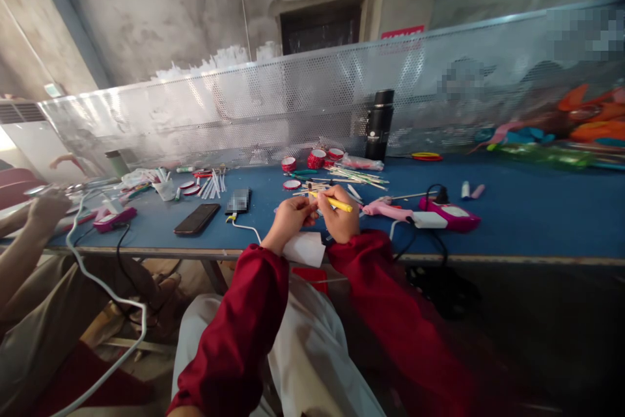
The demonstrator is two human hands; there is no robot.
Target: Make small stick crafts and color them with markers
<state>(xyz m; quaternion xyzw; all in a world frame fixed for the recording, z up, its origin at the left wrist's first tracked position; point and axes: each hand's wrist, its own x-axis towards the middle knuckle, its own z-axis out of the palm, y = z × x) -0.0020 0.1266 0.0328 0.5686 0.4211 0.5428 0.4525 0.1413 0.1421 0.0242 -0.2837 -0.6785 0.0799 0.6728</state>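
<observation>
A slim yellow pen (340,203) lies slanted in my right hand (342,218), its butt end pointing right and its other end near my left fingertips. My left hand (290,218) is closed in a pinch close to my right fingers, and what it holds is too small and hidden to make out. Both hands are over the front of the blue table. Beneath them a white paper piece (305,248) hangs at the table edge. Just beyond are thin wooden sticks (359,176) and a red-rimmed tape roll (292,185). A pink glue gun (388,209) lies right of my right hand.
A black bottle (379,125) stands by the perforated metal screen (195,101). Phone (197,218), power bank (238,201) with cable, and white cup (164,189) sit leftward. A purple power strip (454,215) is at right. A co-worker's hand (49,205) is at far left.
</observation>
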